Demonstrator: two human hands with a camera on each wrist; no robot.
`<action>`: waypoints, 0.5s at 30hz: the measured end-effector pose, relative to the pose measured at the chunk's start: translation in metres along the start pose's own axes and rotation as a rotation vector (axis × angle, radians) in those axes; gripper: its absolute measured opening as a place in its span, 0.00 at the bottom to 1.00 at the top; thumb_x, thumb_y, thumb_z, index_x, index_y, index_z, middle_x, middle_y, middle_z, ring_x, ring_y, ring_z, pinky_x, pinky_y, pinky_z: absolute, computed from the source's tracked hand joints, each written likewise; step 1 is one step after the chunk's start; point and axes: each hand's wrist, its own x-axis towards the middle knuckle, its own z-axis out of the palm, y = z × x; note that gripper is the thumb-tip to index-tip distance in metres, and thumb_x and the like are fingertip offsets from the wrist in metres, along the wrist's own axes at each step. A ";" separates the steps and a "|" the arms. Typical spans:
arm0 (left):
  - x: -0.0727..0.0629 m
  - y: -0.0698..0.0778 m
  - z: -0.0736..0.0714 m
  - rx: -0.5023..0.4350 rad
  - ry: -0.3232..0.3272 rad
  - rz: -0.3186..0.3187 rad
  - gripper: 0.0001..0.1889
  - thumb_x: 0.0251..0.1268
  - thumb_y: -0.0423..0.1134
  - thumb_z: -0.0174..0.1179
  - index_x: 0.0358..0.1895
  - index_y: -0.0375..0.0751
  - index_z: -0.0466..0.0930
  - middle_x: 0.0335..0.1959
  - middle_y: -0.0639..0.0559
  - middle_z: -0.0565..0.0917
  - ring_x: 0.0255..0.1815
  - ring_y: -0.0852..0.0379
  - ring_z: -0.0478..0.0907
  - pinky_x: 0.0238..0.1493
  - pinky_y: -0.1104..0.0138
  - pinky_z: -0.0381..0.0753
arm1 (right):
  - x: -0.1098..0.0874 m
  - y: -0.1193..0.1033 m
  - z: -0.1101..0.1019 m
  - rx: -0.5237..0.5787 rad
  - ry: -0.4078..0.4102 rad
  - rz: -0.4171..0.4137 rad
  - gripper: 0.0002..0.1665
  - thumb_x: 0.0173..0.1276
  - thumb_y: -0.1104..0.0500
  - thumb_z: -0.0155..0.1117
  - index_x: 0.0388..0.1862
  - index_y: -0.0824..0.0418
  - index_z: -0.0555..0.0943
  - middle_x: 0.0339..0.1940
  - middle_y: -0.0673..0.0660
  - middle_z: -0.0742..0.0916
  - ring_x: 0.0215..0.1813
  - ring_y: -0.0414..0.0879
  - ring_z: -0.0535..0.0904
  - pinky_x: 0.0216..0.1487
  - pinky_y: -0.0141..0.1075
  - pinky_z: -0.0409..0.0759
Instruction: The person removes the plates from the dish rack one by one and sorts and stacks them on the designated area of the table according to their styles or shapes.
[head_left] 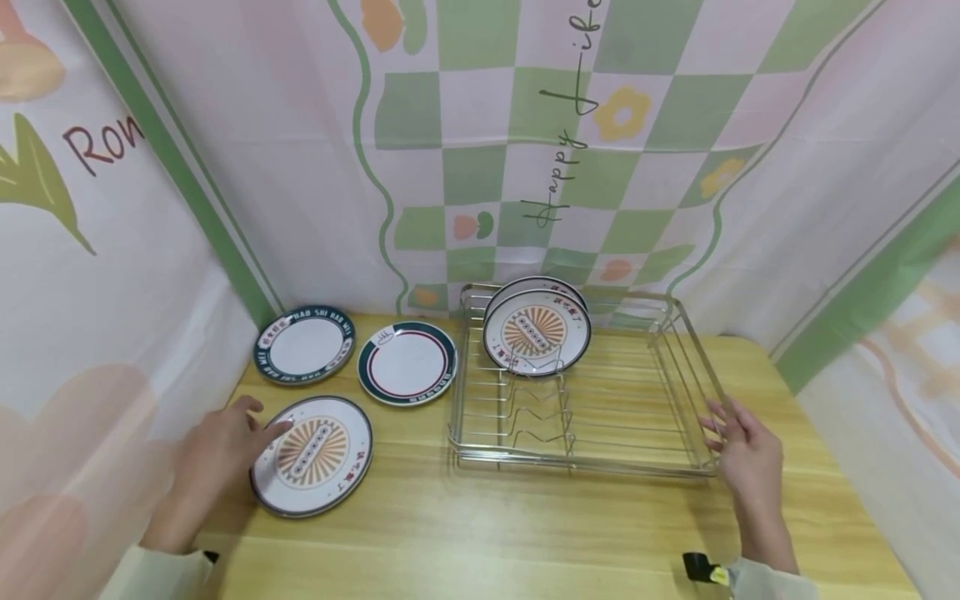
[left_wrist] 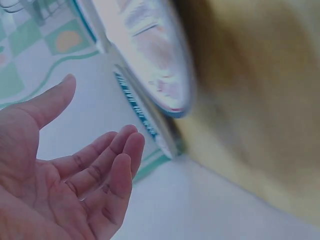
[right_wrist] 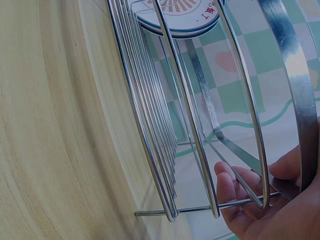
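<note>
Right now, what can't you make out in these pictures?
Rear white round plate in the silver wire rack, head view: centre hidden by the front sunburst plate.
Foremost white round plate, left wrist view: print blurred.
Right hand, right wrist view: partly cut off by the frame edge.

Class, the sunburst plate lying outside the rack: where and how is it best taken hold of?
The sunburst plate is probably best taken by its left rim: bring the left grip in from the person's left, pinching above and below the edge. It is round and lies face up, so the rim offers the hold; a green-rimmed plate sits close to its far side.
</note>
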 end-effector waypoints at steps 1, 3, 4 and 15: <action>0.001 0.004 -0.003 0.003 0.007 0.004 0.40 0.70 0.63 0.65 0.63 0.25 0.75 0.46 0.31 0.87 0.39 0.36 0.85 0.34 0.48 0.82 | 0.000 0.000 0.000 0.002 -0.001 -0.001 0.29 0.89 0.61 0.36 0.84 0.68 0.57 0.76 0.70 0.74 0.45 0.21 0.82 0.46 0.25 0.85; 0.003 0.013 -0.007 0.009 0.020 0.011 0.40 0.70 0.64 0.65 0.64 0.27 0.76 0.47 0.32 0.87 0.36 0.39 0.85 0.30 0.52 0.81 | -0.001 -0.001 0.000 0.020 0.001 0.007 0.29 0.89 0.62 0.37 0.84 0.67 0.57 0.76 0.70 0.74 0.45 0.21 0.82 0.46 0.25 0.85; 0.004 0.018 -0.010 0.013 0.030 0.017 0.40 0.69 0.65 0.66 0.64 0.28 0.76 0.48 0.32 0.87 0.37 0.39 0.85 0.29 0.54 0.80 | -0.001 -0.001 0.000 0.025 -0.001 0.008 0.29 0.89 0.62 0.37 0.84 0.68 0.57 0.76 0.69 0.74 0.45 0.21 0.82 0.46 0.25 0.85; 0.017 0.070 -0.031 -0.055 0.090 0.190 0.32 0.71 0.60 0.67 0.61 0.34 0.80 0.44 0.39 0.90 0.27 0.54 0.83 0.26 0.60 0.78 | -0.001 -0.002 -0.001 0.076 0.011 0.005 0.29 0.88 0.62 0.38 0.83 0.69 0.58 0.75 0.66 0.76 0.44 0.23 0.83 0.44 0.24 0.85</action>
